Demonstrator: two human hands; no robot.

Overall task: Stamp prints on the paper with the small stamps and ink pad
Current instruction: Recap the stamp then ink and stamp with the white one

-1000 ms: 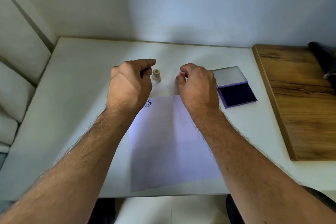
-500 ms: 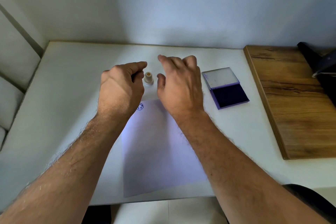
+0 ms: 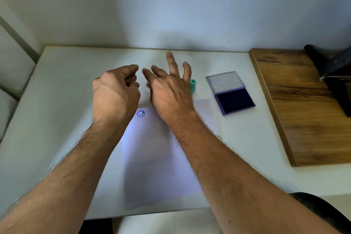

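Observation:
A white sheet of paper (image 3: 157, 157) lies on the table in front of me, with one round blue smiley print (image 3: 140, 113) near its far left corner. My left hand (image 3: 115, 91) hovers over that corner with fingers curled in; nothing shows inside it. My right hand (image 3: 171, 91) is beside it, fingers spread above the paper's far edge, holding nothing. A pale small stamp (image 3: 147, 84) is mostly hidden between the two hands. A teal stamp (image 3: 193, 85) stands upright just right of my right hand. The purple ink pad (image 3: 234, 101) lies open farther right.
The white table (image 3: 57, 91) ends at the wall behind and at a front edge near my body. A wooden board (image 3: 303, 110) covers the right side, with a black object (image 3: 338, 74) on its far corner. A padded seat back is at left.
My right hand has opened from a closed pinch, spread its fingers and shifted left toward my left hand. The teal stamp now stands uncovered to its right. My left hand stays curled.

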